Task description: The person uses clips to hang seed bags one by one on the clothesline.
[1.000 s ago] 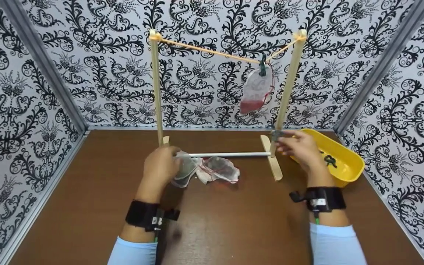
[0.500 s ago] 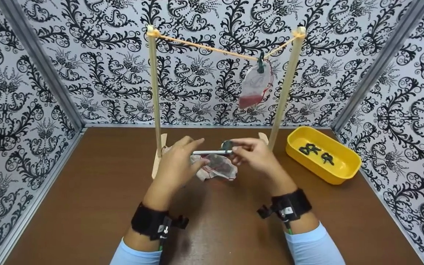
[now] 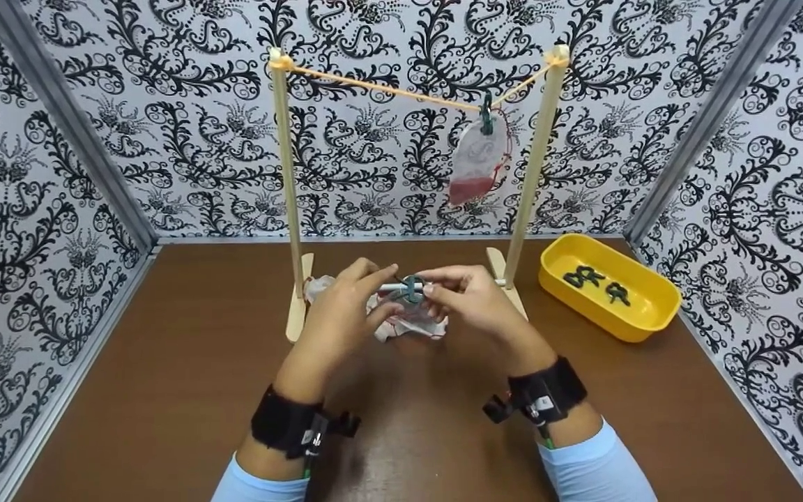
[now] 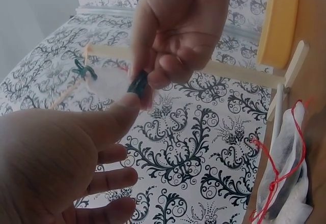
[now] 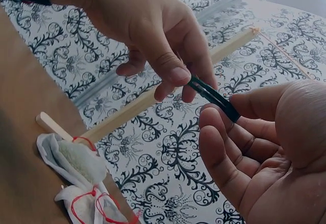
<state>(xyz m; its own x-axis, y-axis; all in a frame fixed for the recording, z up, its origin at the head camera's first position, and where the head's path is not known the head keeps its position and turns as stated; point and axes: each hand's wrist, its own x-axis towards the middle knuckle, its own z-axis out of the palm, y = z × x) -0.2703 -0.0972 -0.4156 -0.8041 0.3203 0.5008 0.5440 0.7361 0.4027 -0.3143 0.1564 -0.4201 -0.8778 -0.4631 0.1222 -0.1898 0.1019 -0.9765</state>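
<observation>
A small dark green clothespin (image 3: 412,288) is held up between both hands at the middle of the wooden stand. My right hand (image 3: 477,300) pinches one end with thumb and fingers. From the other side, the thumb and forefinger of my left hand (image 3: 337,310) take its opposite end, as the clothespin (image 5: 215,99) shows in the right wrist view. Behind and below the hands, white drawstring pouches (image 3: 412,326) with red strings lie on the table, partly hidden. Another pouch (image 3: 478,159), pinkish at its bottom, hangs from the orange cord (image 3: 387,89) by a second green clothespin (image 3: 486,117).
Two wooden posts (image 3: 544,139) on flat feet carry the cord, with a white rod (image 3: 390,286) joining them low down. A yellow tub (image 3: 666,307) holding several green clothespins (image 3: 617,293) stands at the right. Patterned walls (image 3: 199,139) enclose the brown table (image 3: 164,390).
My right hand has come from beside the yellow tub to the middle, bringing the clothespin. My left hand has left the pouch at left and moved right to meet it.
</observation>
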